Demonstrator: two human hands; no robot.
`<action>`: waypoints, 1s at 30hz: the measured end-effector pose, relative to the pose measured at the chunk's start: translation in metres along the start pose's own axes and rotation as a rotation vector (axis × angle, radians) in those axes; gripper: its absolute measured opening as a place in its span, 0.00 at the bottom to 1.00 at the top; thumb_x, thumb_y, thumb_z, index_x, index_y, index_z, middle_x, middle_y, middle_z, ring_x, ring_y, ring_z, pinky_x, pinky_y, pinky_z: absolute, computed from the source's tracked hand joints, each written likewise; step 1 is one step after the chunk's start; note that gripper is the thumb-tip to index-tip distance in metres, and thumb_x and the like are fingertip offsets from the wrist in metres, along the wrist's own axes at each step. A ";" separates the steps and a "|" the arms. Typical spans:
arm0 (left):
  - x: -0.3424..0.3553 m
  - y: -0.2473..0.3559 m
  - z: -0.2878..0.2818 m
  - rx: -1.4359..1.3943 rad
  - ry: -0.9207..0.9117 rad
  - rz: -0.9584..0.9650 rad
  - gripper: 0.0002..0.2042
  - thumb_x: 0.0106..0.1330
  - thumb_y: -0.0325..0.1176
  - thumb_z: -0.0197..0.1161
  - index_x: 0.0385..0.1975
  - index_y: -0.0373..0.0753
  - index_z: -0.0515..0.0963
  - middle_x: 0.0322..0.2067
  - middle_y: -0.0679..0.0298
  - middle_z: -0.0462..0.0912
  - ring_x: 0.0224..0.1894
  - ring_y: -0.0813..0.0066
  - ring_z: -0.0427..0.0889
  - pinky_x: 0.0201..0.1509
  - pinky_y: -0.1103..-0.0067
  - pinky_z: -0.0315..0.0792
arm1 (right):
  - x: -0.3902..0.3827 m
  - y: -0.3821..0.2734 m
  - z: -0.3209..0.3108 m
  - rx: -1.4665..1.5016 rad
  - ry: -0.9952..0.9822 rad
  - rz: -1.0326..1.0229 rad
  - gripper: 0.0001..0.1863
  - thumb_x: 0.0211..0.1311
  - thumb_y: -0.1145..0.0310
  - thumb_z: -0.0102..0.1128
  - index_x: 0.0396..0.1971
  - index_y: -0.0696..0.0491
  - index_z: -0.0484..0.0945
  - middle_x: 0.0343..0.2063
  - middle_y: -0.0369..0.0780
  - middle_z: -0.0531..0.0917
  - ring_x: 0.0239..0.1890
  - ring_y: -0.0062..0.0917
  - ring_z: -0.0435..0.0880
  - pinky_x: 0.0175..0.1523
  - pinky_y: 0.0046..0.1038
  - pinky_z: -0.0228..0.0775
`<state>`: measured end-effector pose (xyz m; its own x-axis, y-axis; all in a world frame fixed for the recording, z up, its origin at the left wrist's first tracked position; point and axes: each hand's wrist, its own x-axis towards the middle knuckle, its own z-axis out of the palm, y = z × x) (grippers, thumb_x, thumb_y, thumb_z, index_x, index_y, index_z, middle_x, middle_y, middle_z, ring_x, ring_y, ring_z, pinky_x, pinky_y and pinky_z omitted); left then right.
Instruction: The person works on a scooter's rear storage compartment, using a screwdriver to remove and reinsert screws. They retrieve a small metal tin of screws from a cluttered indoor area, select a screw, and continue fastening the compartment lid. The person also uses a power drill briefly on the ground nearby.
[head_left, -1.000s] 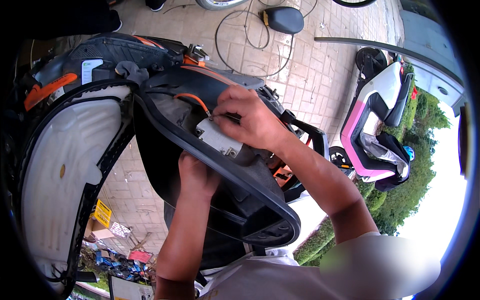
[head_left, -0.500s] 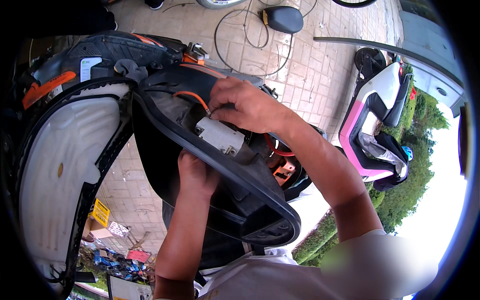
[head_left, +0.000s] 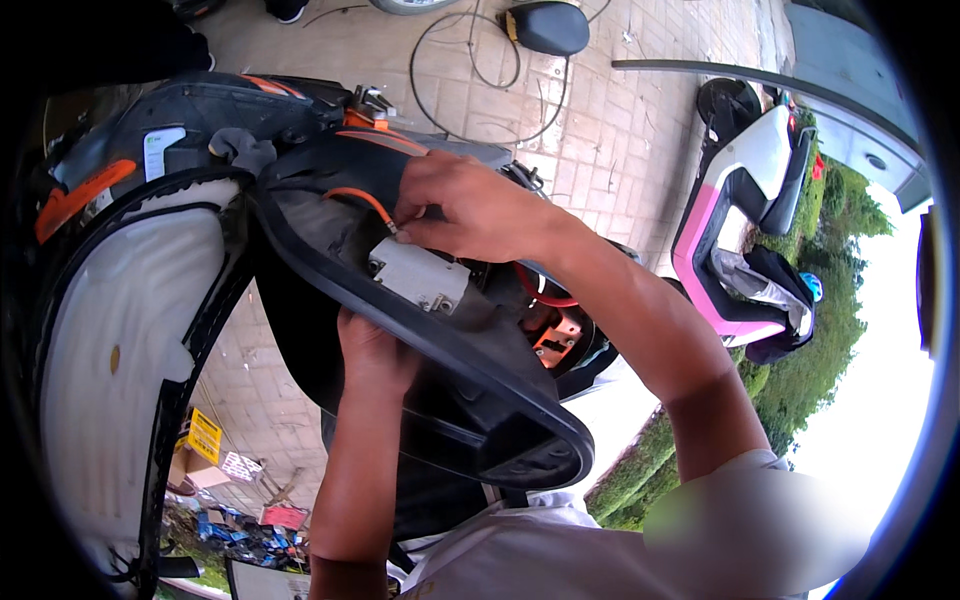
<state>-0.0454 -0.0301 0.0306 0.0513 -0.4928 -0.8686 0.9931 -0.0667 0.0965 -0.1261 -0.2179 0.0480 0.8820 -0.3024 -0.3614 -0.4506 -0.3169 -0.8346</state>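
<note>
My right hand (head_left: 458, 208) is closed in a pinch at the end of an orange cable (head_left: 352, 192), right beside a corner of a silver metal box (head_left: 420, 275). The box sits in the open body of a scooter, inside the black rim (head_left: 440, 345) of its storage bin. My left hand (head_left: 372, 350) reaches up against the near side of this rim, below the box; its fingers are mostly hidden. A red cable (head_left: 540, 290) and an orange part (head_left: 558, 340) lie in the opening to the right of the box.
The raised seat (head_left: 120, 350), white underneath, stands at the left. A grey glove (head_left: 243, 148) lies on the scooter. A black case (head_left: 548, 27) with a looped cord rests on the paving. Another scooter (head_left: 715, 250), pink and white, is parked at right. Boxes and litter (head_left: 250, 530) lie lower left.
The whole view has shifted slightly, moving the scooter and both hands a little to the left in the picture. My right hand keeps its pinch at the cable end.
</note>
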 end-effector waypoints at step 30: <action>0.000 0.006 -0.003 0.158 -0.027 0.001 0.33 0.66 0.52 0.55 0.64 0.35 0.60 0.58 0.56 0.68 0.58 0.62 0.71 0.60 0.65 0.70 | -0.007 -0.006 0.014 -0.319 0.122 -0.009 0.08 0.55 0.64 0.59 0.29 0.53 0.82 0.33 0.39 0.77 0.46 0.34 0.74 0.49 0.36 0.68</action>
<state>-0.0396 -0.0280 0.0298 0.0470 -0.5158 -0.8554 0.9639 -0.2014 0.1744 -0.1277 -0.2010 0.0497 0.8718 -0.3977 -0.2861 -0.4804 -0.5797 -0.6582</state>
